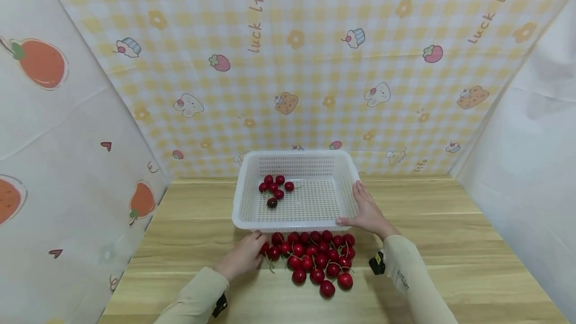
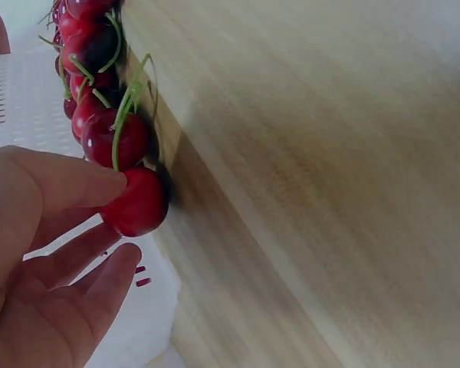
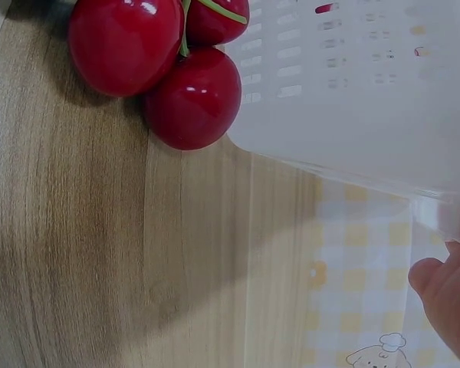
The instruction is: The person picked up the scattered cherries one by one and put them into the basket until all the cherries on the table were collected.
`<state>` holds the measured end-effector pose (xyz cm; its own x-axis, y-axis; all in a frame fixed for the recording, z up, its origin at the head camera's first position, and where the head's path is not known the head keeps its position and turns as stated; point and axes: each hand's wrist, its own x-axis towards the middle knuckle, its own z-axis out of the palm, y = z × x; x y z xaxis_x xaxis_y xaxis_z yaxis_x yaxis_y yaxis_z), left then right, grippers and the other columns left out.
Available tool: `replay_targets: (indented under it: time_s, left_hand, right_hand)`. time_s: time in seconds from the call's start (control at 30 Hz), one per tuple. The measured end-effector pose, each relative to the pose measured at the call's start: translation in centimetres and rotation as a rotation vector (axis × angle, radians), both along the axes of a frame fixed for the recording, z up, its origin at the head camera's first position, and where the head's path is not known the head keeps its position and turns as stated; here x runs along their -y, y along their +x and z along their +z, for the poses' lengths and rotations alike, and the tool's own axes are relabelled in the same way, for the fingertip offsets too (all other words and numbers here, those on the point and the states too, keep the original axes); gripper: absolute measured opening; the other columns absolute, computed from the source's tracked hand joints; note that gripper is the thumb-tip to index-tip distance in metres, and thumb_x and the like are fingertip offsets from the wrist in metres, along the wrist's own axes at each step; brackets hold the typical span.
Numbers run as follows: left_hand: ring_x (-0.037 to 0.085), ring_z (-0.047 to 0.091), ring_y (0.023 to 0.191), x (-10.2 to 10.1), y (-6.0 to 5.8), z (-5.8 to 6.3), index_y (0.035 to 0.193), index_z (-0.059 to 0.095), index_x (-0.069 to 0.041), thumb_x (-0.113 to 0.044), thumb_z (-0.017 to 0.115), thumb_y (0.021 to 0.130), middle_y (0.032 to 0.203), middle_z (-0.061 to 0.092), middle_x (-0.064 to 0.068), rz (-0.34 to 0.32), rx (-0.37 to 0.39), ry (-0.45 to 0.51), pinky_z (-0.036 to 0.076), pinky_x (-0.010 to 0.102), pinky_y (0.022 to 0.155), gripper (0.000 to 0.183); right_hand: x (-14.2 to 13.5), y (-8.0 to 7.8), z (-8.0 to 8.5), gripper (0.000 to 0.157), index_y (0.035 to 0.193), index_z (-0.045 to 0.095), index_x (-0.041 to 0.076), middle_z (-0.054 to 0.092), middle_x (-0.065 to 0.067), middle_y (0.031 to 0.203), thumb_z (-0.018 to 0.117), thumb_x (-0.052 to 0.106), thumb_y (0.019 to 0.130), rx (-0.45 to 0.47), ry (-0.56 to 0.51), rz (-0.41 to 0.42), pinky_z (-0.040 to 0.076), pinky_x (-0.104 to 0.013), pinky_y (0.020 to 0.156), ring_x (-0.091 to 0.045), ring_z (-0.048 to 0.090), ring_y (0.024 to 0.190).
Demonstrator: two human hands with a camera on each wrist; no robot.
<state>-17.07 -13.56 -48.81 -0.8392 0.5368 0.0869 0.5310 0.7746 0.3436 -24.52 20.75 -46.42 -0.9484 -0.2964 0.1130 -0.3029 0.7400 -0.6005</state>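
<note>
A white plastic basket (image 1: 292, 225) sits on the table with several dark red cherries (image 1: 273, 187) inside, toward its left. In front of it lies a spread of many more loose cherries (image 1: 310, 250), some with green stems. My left hand (image 1: 245, 254) is at the left end of this spread. There, in the left wrist view, it pinches one red cherry (image 2: 142, 203), its thumb on the fruit's side; the farther fingers are partly hidden. My right hand (image 1: 368, 212) holds the basket's right front corner, thumb over the front rim and fingers along the right side.
Light wood-grain table (image 1: 414, 204) extends to both sides. Behind the basket hangs a yellow checked cloth (image 1: 315, 79), with white cloths at the left and right. A black wrist device (image 1: 377, 263) sits under the right sleeve.
</note>
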Motion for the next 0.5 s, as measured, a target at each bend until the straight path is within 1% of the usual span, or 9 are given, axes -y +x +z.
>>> replay_targets:
  time_s: [0.3, 0.5]
  left_hand:
    - [0.021, 0.057, 0.084, 0.18, 0.0, -0.61, 0.095, 0.059, -0.003, 0.008, 0.065, 0.07, 0.094, 0.056, 0.007, -0.022, -0.025, 0.008, 0.051, 0.031, 0.073, 0.028]
    - [0.02, 0.057, 0.08, 0.2, -0.05, -0.81, 0.092, 0.058, -0.004, 0.005, 0.066, 0.071, 0.091, 0.055, 0.006, -0.031, -0.042, 0.015, 0.051, 0.029, 0.069, 0.024]
  right_hand:
    - [0.07, 0.02, 0.17, 0.121, 0.139, 0.011, -0.011, 0.0, -0.026, 0.148, 0.078, 0.05, 0.059, 0.005, -0.001, 0.003, 0.01, -0.057, 0.106, -0.039, 0.001, 0.136]
    - [0.03, -0.04, 0.08, 0.122, 0.139, 0.011, -0.011, 0.0, -0.026, 0.148, 0.078, 0.05, 0.059, 0.003, 0.0, 0.003, 0.01, -0.057, 0.106, -0.04, 0.001, 0.136]
